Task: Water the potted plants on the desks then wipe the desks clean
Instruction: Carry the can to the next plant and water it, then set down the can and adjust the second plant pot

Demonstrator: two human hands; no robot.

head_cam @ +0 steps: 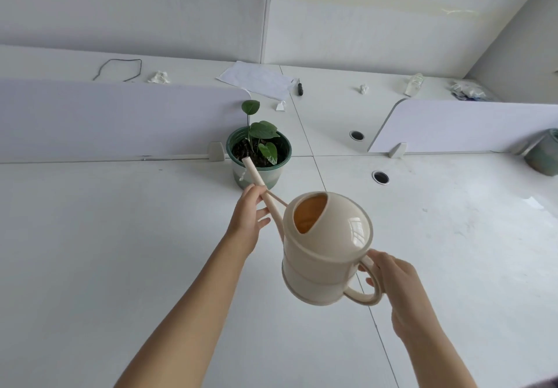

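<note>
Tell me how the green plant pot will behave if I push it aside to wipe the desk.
The pot is filled with soil, so probably heavy for its size. It narrows toward the base; a push at the rim might tip it. The smooth desk should let it slide.

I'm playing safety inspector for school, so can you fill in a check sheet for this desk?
Surface: white desk, two cable holes.
Job's things: tilted cream watering can, spout tip at the green potted plant's rim.
Clutter: paper sheet, crumpled tissue, bottle on far desks.
Hands: left hand holds the spout; right hand grips the handle.
Cables: dark cord looped on far desk.
Surroundings: white dividers; another pot at right edge.
</note>
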